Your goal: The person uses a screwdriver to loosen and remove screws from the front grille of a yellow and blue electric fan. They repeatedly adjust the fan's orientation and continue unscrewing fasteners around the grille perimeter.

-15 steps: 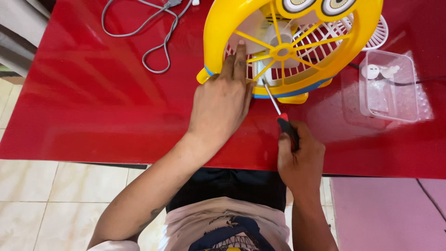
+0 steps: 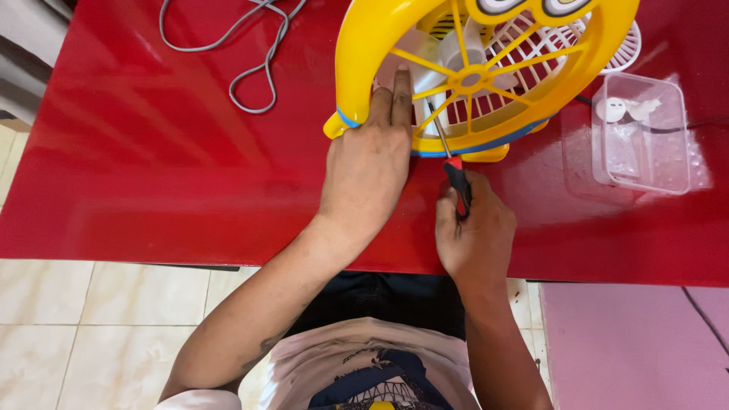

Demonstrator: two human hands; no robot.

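A yellow toy-shaped fan [image 2: 364, 45] with a spoked front grille and white blades lies on the red table [image 2: 152, 175]. My left hand [image 2: 368, 167] presses flat on the fan's lower left rim, fingers reaching onto the grille. My right hand [image 2: 474, 228] grips a screwdriver [image 2: 448, 148] with a red and black handle. Its metal shaft passes between the grille spokes into the fan, near my left fingertips.
A clear plastic tub [image 2: 645, 133] with small white parts stands right of the fan. A white grille piece [image 2: 619, 42] lies behind the fan. A grey cable [image 2: 243, 53] loops at the far left. The table's near edge meets a tiled floor [image 2: 83, 326].
My right hand has moved slightly up toward the fan with the screwdriver. My left hand keeps its place on the rim.
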